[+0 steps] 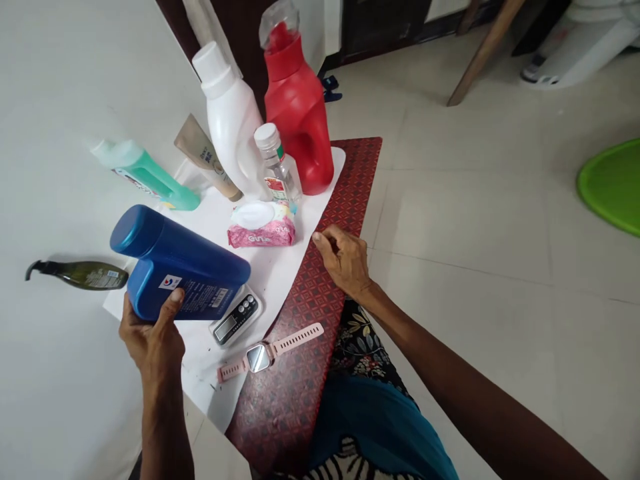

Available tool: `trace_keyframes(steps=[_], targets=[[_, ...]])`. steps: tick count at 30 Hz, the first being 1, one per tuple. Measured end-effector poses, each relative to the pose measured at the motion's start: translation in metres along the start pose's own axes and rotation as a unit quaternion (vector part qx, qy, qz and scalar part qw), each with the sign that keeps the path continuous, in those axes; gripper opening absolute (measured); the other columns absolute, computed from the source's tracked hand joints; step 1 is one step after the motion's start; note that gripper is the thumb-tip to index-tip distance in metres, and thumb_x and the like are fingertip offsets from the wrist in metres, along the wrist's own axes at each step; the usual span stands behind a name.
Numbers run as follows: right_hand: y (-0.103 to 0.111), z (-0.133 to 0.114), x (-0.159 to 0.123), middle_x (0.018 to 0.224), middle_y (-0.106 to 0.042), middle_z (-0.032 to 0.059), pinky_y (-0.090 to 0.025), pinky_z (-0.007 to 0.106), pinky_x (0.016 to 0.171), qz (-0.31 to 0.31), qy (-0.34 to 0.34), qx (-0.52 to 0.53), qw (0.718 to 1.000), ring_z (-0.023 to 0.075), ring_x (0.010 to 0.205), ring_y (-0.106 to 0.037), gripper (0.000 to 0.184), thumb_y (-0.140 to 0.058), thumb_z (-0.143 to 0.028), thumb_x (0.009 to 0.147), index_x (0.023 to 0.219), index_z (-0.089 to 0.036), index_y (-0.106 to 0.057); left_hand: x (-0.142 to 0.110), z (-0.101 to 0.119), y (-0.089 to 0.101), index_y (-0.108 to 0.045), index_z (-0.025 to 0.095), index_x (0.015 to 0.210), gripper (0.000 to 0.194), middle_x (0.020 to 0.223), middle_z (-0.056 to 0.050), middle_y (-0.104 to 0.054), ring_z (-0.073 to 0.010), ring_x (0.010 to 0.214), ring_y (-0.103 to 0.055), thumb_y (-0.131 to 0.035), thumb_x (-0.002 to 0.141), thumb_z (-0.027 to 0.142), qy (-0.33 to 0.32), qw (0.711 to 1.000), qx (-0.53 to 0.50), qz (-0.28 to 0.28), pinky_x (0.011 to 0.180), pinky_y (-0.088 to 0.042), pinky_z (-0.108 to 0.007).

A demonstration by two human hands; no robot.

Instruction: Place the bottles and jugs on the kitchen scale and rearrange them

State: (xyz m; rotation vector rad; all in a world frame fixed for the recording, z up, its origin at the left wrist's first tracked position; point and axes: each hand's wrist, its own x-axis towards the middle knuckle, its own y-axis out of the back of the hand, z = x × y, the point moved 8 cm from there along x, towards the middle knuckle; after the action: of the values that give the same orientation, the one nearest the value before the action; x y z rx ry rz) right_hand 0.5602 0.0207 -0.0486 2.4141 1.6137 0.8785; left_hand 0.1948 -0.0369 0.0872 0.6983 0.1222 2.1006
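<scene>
My left hand point(155, 333) is wrapped round the lower side of a blue shampoo-type bottle point(190, 280), thumb across its back label. The bottle is tilted, with its cap end toward the upper left. Partly behind its base lies a small digital device point(236, 320) with a dark display and buttons. My right hand point(345, 257) is loosely curled at the red patterned table edge, with nothing visible in its fingers. Nearest to it is a pink pack of wipes point(263, 230) on the white sheet. A pink-strapped smartwatch point(259, 358) lies toward the front.
Behind the wipes stand a clear bottle point(281, 177), a white jug point(233, 127) and a red detergent jug point(300, 120). A beige tube point(205, 157), a green bottle point(155, 180) and a dark pump bottle point(90, 275) are along the wall. Tiled floor point(475, 233) lies right.
</scene>
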Motion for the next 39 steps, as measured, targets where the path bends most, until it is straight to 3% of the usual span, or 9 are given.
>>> trace_keyframes(steps=[4,10,14,19,23,26,30,34,39], targets=[[0.017,0.009,-0.007,0.103,-0.070,0.0120,-0.056,0.040,0.084,0.135,0.009,0.083,0.987,0.0265,0.092,-0.069,0.060,-0.040,-0.077,0.106,0.115,-0.022,-0.060,-0.018,0.031,-0.056,-0.077,0.025,0.118,0.049,0.103,-0.003,-0.077,-0.0257,0.096,-0.075,-0.092,0.076,0.045,0.001,0.995,-0.049,-0.082,0.090,-0.065,-0.041],[0.023,0.018,-0.017,0.136,-0.057,0.0190,-0.056,0.053,0.098,0.201,0.039,0.098,0.974,0.0352,0.118,-0.064,0.075,-0.031,-0.081,0.105,0.149,-0.022,-0.044,-0.050,0.075,-0.174,-0.073,0.026,0.112,0.042,0.108,-0.004,-0.077,-0.0215,0.093,-0.074,-0.093,0.081,0.046,-0.002,0.966,-0.190,-0.173,0.087,-0.065,-0.037],[0.022,0.009,-0.017,0.154,-0.047,0.0248,-0.047,0.066,0.115,0.202,0.054,0.002,0.978,0.0429,0.142,-0.051,0.081,-0.036,-0.077,0.105,0.164,-0.021,-0.032,-0.058,0.080,-0.228,-0.068,0.025,0.110,0.046,0.103,-0.005,-0.076,-0.0230,0.095,-0.075,-0.092,0.083,0.053,-0.009,0.958,-0.219,-0.188,0.089,-0.065,-0.041],[-0.001,0.011,-0.006,0.160,-0.051,0.0300,-0.043,0.070,0.122,0.113,0.038,-0.086,0.989,0.0446,0.149,-0.050,0.074,-0.043,-0.059,0.110,0.169,-0.014,-0.033,-0.049,0.060,-0.258,-0.065,0.025,0.107,0.047,0.099,-0.005,-0.072,-0.0254,0.094,-0.073,-0.093,0.083,0.054,-0.010,0.967,-0.199,-0.162,0.089,-0.062,-0.045],[-0.016,0.018,-0.006,0.159,-0.054,0.0327,-0.051,0.067,0.117,0.064,0.047,-0.102,0.992,0.0454,0.147,-0.056,0.080,-0.043,-0.061,0.110,0.171,-0.009,-0.033,-0.046,0.050,-0.268,-0.064,0.025,0.112,0.049,0.100,-0.006,-0.072,-0.0267,0.097,-0.073,-0.090,0.085,0.056,-0.008,0.976,-0.152,-0.155,0.091,-0.059,-0.045],[-0.020,0.020,-0.008,0.161,-0.052,0.0369,-0.051,0.069,0.115,0.053,0.054,-0.131,0.989,0.0491,0.149,-0.054,0.087,-0.043,-0.063,0.110,0.170,-0.002,-0.033,-0.044,0.054,-0.267,-0.062,0.024,0.128,0.064,0.120,-0.010,-0.074,-0.0301,0.114,-0.073,-0.092,0.083,0.057,-0.021,0.975,-0.127,-0.180,0.102,-0.058,-0.048],[-0.021,0.016,-0.007,0.161,-0.049,0.0397,-0.053,0.071,0.111,0.038,0.051,-0.155,0.986,0.0515,0.147,-0.055,0.095,-0.043,-0.068,0.109,0.172,0.001,-0.029,-0.026,0.067,-0.234,-0.059,0.024,0.136,0.078,0.142,-0.016,-0.070,-0.0323,0.129,-0.071,-0.096,0.078,0.061,-0.094,0.970,-0.126,-0.186,0.110,-0.059,-0.051],[-0.019,0.010,-0.006,0.161,-0.049,0.0400,-0.055,0.073,0.107,0.029,0.053,-0.172,0.983,0.0537,0.145,-0.056,0.105,-0.046,-0.076,0.105,0.174,0.000,-0.024,0.038,0.045,-0.172,-0.060,0.025,0.131,0.059,0.135,-0.014,-0.071,-0.0277,0.117,-0.073,-0.085,0.090,0.060,-0.149,0.982,-0.068,-0.096,0.100,-0.063,-0.047],[-0.017,0.011,-0.005,0.159,-0.050,0.0389,-0.056,0.073,0.106,0.025,0.055,-0.173,0.983,0.0535,0.144,-0.056,0.106,-0.048,-0.075,0.105,0.176,-0.001,-0.020,0.163,-0.039,-0.134,-0.056,0.022,0.129,0.054,0.144,-0.019,-0.061,-0.0326,0.129,-0.065,-0.085,0.090,0.044,-0.035,0.998,0.039,0.022,0.109,-0.057,-0.050]])
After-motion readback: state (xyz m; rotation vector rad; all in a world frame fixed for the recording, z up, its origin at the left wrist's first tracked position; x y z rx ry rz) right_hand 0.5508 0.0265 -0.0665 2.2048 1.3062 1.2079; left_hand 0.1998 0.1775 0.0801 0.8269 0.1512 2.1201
